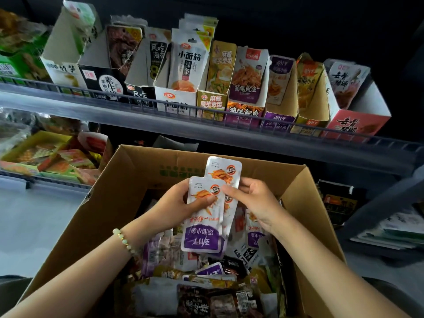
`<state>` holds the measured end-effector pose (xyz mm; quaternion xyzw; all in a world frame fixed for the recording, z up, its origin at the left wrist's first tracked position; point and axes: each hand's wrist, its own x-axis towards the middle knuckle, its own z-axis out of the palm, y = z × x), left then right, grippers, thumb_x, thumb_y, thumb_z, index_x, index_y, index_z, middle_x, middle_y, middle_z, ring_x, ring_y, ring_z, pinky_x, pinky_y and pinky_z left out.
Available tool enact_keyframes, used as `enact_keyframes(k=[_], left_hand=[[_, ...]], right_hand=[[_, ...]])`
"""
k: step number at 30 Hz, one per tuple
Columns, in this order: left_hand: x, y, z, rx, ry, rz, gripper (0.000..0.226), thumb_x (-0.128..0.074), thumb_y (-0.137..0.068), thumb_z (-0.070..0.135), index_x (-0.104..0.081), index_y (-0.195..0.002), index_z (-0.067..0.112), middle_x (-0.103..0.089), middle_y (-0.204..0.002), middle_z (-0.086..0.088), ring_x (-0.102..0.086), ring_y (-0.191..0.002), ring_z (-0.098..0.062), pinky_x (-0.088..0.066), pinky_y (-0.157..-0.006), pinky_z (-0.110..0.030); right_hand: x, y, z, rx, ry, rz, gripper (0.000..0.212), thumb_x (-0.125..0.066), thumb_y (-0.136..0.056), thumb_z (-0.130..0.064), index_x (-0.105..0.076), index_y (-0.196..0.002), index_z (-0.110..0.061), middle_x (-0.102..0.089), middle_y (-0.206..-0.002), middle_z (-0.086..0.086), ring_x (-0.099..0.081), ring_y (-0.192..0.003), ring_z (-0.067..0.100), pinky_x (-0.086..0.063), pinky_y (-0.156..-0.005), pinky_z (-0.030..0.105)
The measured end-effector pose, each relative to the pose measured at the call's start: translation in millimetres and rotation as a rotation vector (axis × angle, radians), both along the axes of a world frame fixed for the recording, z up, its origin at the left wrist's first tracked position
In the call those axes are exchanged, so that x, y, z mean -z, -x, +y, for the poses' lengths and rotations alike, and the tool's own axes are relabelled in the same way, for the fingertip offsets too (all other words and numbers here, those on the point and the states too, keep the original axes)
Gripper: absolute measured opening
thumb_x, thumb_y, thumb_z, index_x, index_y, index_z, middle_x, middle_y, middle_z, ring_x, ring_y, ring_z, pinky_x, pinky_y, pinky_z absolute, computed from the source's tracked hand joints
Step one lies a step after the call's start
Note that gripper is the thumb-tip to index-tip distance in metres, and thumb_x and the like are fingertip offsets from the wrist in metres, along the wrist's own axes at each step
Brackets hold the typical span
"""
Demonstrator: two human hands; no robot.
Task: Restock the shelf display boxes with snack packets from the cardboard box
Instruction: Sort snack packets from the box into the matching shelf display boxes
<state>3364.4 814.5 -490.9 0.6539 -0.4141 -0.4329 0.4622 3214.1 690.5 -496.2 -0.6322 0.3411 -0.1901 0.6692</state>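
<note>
1. I have both hands raised over the cardboard box (pixel 128 180), sharing a small fan of purple-and-white packets (pixel 204 223). The stack hangs above the carton's middle, well below the shelf.
2. My left hand (pixel 176 203) carries the load, with the thumb curled across the front packet's face and the fingers hidden behind it. My right hand (pixel 254 200) pinches the stack's three o'clock edge with its fingertips, I judge to square the two offset packets into one bundle.
3. The packets read upside down to me, purple end at six o'clock, so they probably need turning to stand like those on display.
4. The matching purple display box (pixel 278 119) sits at one o'clock on the upper shelf (pixel 68 104), only part filled. I take this bundle to belong there.
5. Loose packets (pixel 206 283) of several kinds are heaped in the carton at six o'clock, hence the sorting by hand.
6. The shelf is a grey rack, and its wire front rail keeps a row of cut-open boxes from sliding off. A lower tier at nine o'clock holds yellow and orange packs. The aisle is dim and the back is dark
</note>
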Motion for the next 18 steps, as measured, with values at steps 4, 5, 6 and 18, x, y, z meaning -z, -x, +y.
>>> enact_keyframes(k=[4, 5, 6, 18], left_hand=[[-7.1, 1.6, 2.3, -0.053, 0.045, 0.069, 0.024, -0.067, -0.082, 0.025, -0.060, -0.103, 0.018, -0.076, -0.094, 0.001, -0.074, -0.081, -0.016, -0.057, -0.062, -0.023], [-8.3, 2.2, 2.8, -0.109, 0.085, 0.096, 0.029, -0.068, -0.079, 0.027, -0.060, -0.105, 0.017, -0.076, -0.096, -0.002, -0.074, -0.083, -0.018, -0.058, -0.063, -0.025], [-9.3, 2.8, 2.9, -0.189, 0.127, 0.140, 0.034, -0.069, -0.076, 0.028, -0.060, -0.107, 0.017, -0.075, -0.099, -0.005, -0.073, -0.084, -0.019, -0.060, -0.065, -0.028], [-16.4, -3.5, 3.4, -0.321, -0.012, 0.422, 0.039, -0.069, -0.073, 0.035, -0.064, -0.106, 0.015, -0.075, -0.097, -0.008, -0.074, -0.083, -0.021, -0.060, -0.068, -0.030]], right_hand=[[-3.2, -3.8, 4.8, 0.023, -0.012, -0.095, 0.038, -0.071, -0.068, -0.037, -0.067, -0.100, -0.017, -0.075, -0.098, 0.003, -0.071, -0.092, 0.020, -0.056, -0.086, 0.037], [-3.1, -4.5, 4.4, 0.014, -0.013, -0.107, 0.039, -0.069, -0.069, -0.040, -0.065, -0.101, -0.017, -0.074, -0.099, 0.003, -0.071, -0.092, 0.020, -0.055, -0.086, 0.035], [-4.9, -4.7, 4.7, -0.015, -0.021, -0.100, 0.043, -0.068, -0.069, -0.043, -0.063, -0.104, -0.017, -0.074, -0.101, 0.003, -0.070, -0.093, 0.019, -0.056, -0.085, 0.034], [-4.5, -8.3, 13.3, -0.092, -0.004, -0.075, 0.029, -0.073, -0.078, -0.014, -0.064, -0.104, -0.021, -0.074, -0.101, 0.005, -0.072, -0.089, 0.019, -0.059, -0.076, 0.029]])
